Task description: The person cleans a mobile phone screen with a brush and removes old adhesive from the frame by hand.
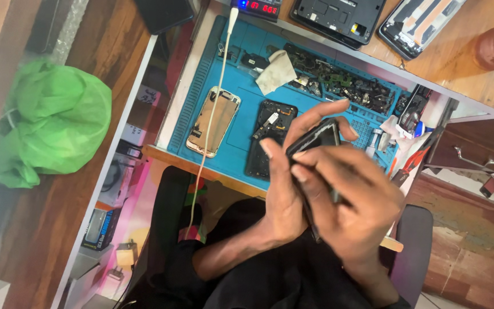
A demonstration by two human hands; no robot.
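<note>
So there's a wooden counter (458,46) with a blue repair mat (241,123) holding two opened phones, and above its near edge the left hand (284,189) and right hand (353,197) both clamp round a small dark phone (315,137).

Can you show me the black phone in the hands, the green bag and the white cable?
black phone (317,137): head view, its dark top edge.
green bag (52,123): head view, its crumpled middle.
white cable (217,91): head view, mid-length.

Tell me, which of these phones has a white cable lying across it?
The gold-edged phone at the blue mat's left side; the dark opened phone beside it has none.
</note>
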